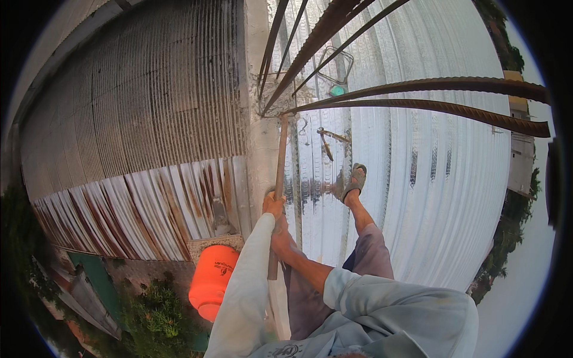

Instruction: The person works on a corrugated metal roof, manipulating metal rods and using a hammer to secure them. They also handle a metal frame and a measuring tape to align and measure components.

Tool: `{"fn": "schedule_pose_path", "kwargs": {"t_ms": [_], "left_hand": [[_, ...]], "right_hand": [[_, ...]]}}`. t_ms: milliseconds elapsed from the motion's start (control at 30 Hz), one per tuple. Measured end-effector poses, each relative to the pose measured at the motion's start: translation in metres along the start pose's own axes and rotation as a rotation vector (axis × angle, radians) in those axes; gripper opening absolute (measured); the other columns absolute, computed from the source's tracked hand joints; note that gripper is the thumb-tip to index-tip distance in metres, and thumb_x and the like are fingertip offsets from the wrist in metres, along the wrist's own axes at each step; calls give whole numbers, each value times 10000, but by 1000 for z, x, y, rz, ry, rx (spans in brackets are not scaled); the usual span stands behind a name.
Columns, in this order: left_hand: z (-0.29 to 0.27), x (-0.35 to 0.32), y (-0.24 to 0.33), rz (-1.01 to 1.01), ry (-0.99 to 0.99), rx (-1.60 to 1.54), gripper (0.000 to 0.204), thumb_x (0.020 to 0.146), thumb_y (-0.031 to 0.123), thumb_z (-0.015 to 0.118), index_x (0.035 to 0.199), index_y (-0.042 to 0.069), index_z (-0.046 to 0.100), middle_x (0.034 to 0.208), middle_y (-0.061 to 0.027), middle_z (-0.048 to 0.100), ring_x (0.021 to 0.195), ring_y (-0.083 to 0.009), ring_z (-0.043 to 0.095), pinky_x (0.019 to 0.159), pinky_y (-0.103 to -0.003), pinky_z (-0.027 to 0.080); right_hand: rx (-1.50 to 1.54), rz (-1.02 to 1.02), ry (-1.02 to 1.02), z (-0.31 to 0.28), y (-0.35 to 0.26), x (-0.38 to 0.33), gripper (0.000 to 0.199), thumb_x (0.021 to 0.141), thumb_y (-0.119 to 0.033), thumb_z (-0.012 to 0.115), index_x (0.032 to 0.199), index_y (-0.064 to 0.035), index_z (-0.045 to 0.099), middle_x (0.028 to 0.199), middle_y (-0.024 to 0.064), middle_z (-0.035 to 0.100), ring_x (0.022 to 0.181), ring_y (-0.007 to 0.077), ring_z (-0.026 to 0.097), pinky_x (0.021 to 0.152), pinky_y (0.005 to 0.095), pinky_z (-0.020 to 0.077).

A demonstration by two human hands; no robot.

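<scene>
1. Pole [282, 152] lies along the wall [256, 155], left hand [274, 205] with fingers clamped on it, right hand [282, 240] likewise, lower down.
2. Rods [501, 86] rise from the wall, two leaning well right; work looks underway, unfinished.

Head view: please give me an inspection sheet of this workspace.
Surface: concrete ledge beside shiny ribbed metal sheeting.
Job's things: brown pole, upper end near the base of the rusty rebar.
Clutter: hinged tool and green object on the sheeting.
Hands: left hand and right hand closed around the pole, left higher.
Cables: nothing seen.
Surroundings: orange tank, bushes, weathered corrugated roof left of the ledge.
</scene>
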State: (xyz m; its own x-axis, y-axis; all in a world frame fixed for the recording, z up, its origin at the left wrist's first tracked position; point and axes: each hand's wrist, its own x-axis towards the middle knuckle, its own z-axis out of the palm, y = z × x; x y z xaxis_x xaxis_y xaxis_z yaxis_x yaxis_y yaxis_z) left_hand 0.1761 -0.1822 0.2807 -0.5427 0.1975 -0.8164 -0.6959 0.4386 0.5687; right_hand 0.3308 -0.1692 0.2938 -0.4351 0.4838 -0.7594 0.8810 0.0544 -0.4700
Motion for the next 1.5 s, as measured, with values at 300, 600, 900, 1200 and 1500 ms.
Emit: {"fn": "schedule_pose_path", "kwargs": {"t_ms": [300, 600, 900, 1200, 1500], "left_hand": [[-15, -112, 327, 1219, 406, -7, 600, 988, 376, 584, 1419, -11, 424, 1414, -237, 488, 1299, -411, 471, 1084, -481, 353], [-42, -123, 435, 1204, -130, 103, 373, 1029, 344, 526, 1098, 18, 694, 981, -106, 733, 933, -189, 690, 863, -339, 529], [-32, -115, 472, 1115, -54, 81, 411, 993, 430, 567, 1134, 72, 712, 958, -110, 733, 947, -209, 692, 866, -339, 527], [-43, -129, 450, 1056, -137, 57, 415, 1003, 387, 566, 1148, 18, 690, 995, -106, 731, 987, -199, 667, 910, -342, 494], [-42, -137, 455, 1051, -123, 26, 505, 1029, 424, 497, 1271, -2, 619, 1149, -138, 697, 1142, -227, 625, 1012, -344, 450]], "right_hand": [[-82, -512, 39, 12, 44, 13, 552, 909, -206, 611, 1384, -4, 417, 1061, 238, 651, 973, 339, 656, 791, 408, 537], [381, 339, -126, -54, -103, -37, 315, 992, -366, 554, 1099, -70, 563, 667, 90, 547, 547, 230, 558, 472, 387, 471], [537, 435, -246, -85, -114, -31, 538, 916, -522, 634, 1191, -65, 562, 674, 57, 510, 509, 164, 481, 450, 358, 430], [453, 371, -209, -67, -88, -25, 416, 912, -421, 653, 1108, -71, 545, 761, 86, 535, 540, 181, 511, 422, 387, 421], [314, 155, -101, -80, -64, -17, 328, 868, -217, 692, 1121, -71, 544, 684, 89, 545, 486, 188, 521, 425, 362, 436]]}}
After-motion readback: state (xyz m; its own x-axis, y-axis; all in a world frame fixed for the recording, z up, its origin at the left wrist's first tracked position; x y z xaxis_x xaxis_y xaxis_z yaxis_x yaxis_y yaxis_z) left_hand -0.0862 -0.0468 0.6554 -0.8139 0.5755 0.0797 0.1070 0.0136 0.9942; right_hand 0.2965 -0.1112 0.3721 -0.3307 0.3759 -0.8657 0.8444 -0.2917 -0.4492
